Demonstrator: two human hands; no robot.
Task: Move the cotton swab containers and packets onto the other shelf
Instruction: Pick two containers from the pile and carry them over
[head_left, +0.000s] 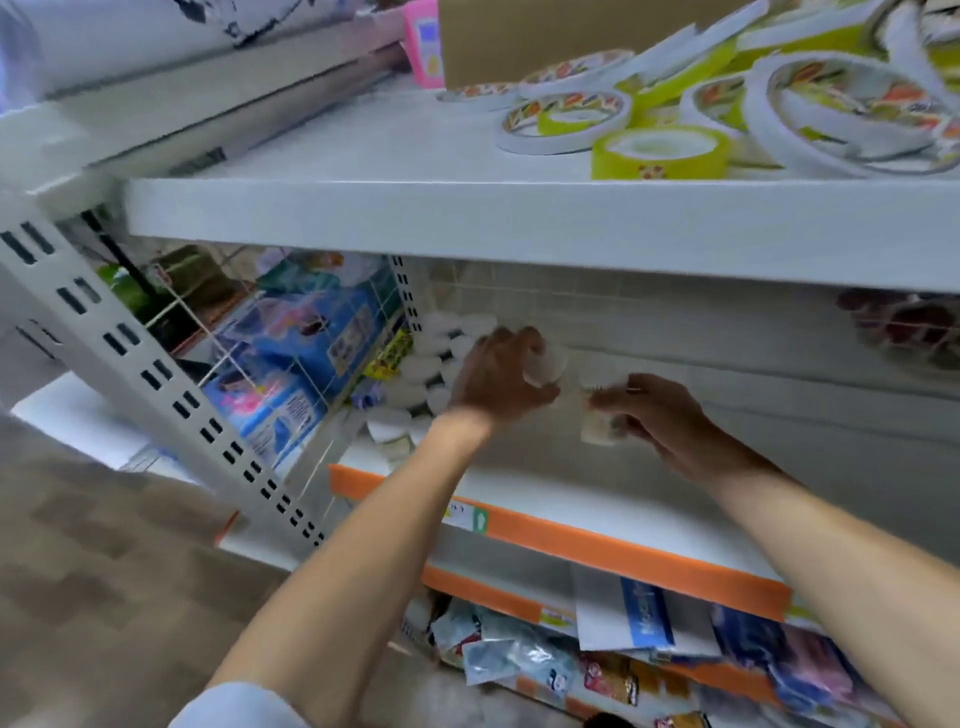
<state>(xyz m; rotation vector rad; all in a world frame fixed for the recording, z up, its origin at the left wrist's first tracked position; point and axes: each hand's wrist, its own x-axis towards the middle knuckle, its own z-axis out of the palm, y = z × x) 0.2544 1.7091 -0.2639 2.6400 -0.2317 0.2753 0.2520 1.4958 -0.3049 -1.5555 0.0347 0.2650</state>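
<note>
1. Left hand: fingers curled round a clear tub, held above the middle shelf.
2. Right hand: a second tub is pinched, just beside the first.
3. More tubs are piled at the shelf's back-left corner.
4. Tape rolls are seen on the upper shelf; packets lie on the shelf below.
5. Image is blurred.

Shelf seen as matt white painted metal; tape rolls glossy; tubs translucent plastic, pkts shiny film.
</note>
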